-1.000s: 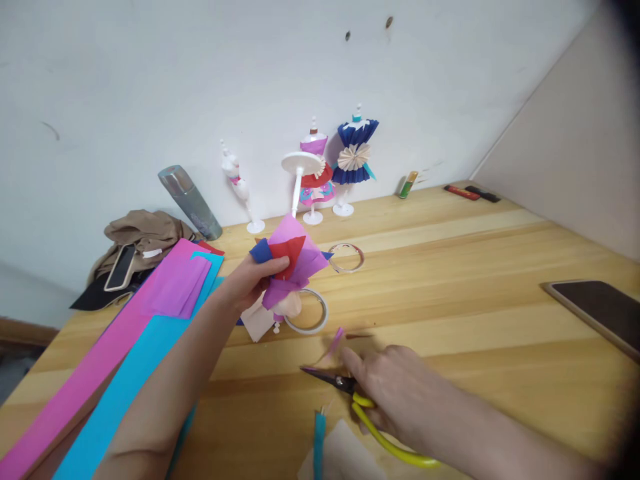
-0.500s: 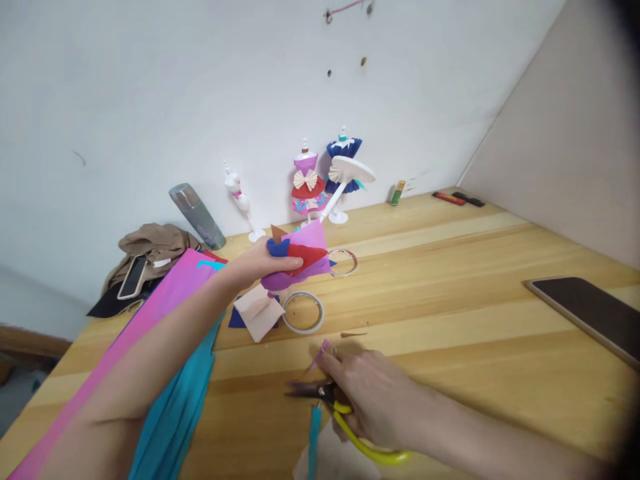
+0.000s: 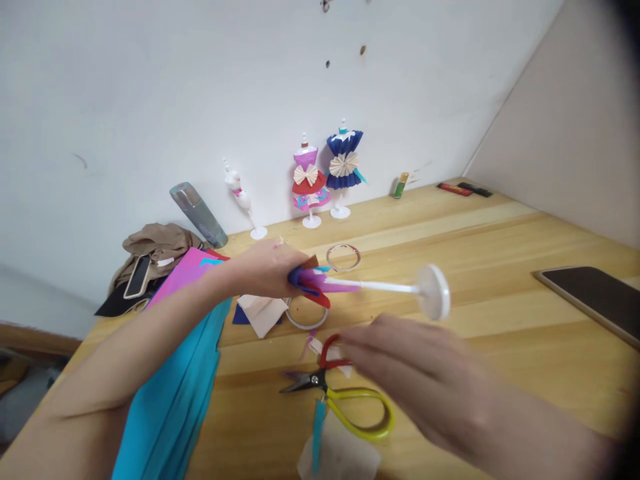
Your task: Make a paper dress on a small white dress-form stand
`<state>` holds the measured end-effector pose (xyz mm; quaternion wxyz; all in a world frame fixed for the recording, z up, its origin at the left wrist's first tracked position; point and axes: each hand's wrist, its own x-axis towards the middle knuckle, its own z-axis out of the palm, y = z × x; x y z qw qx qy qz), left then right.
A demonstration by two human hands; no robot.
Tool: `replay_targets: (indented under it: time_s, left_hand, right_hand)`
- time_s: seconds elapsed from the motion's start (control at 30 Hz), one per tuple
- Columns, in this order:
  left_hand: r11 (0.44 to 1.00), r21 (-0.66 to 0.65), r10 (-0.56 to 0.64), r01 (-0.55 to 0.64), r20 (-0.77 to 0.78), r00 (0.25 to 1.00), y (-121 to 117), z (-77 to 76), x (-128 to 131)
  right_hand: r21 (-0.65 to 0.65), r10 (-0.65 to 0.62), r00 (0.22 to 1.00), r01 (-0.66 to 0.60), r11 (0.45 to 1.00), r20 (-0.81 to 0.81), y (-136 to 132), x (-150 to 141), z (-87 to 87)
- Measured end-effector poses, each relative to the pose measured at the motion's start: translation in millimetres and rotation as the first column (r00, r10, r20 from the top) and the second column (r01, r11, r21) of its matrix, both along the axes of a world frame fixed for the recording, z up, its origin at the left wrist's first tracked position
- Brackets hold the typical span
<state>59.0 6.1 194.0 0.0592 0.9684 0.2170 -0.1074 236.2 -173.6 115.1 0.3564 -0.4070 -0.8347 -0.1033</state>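
My left hand [image 3: 273,267] is wrapped round a small dress-form mannequin [image 3: 387,287] clad in purple, red and blue paper. It lies sideways, its white stem and round base pointing right; its upper part is hidden in my fist. Lower down, scissors [image 3: 315,380] with one red and one yellow handle rest on the table, blades slightly apart. My right hand [image 3: 425,373] hovers just right of them, blurred, its fingers stretched out and holding nothing visible. A turquoise strip [image 3: 319,433] and a beige paper piece [image 3: 345,453] lie below the scissors.
Three mannequins stand by the wall: a bare one [image 3: 243,200], a purple-red one [image 3: 307,177] and a blue one [image 3: 345,160]. Tape rolls [image 3: 329,257], coloured paper [image 3: 170,400], a spray can [image 3: 199,215], a glue stick [image 3: 401,185] and a phone [image 3: 595,300] surround the work area.
My right hand has let go of the scissors and lifted away to the right. My left hand has tipped the mannequin, so its base swung down and right.
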Motion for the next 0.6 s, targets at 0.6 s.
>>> replay_targets:
  time_s: [0.6]
  left_hand:
    - [0.997,-0.003,-0.070,0.078,-0.480,0.874,-16.7,46.8,44.1]
  right_hand:
    - [-0.806,-0.080,0.974,-0.127,0.579,-0.211,42.0,13.9,-24.8]
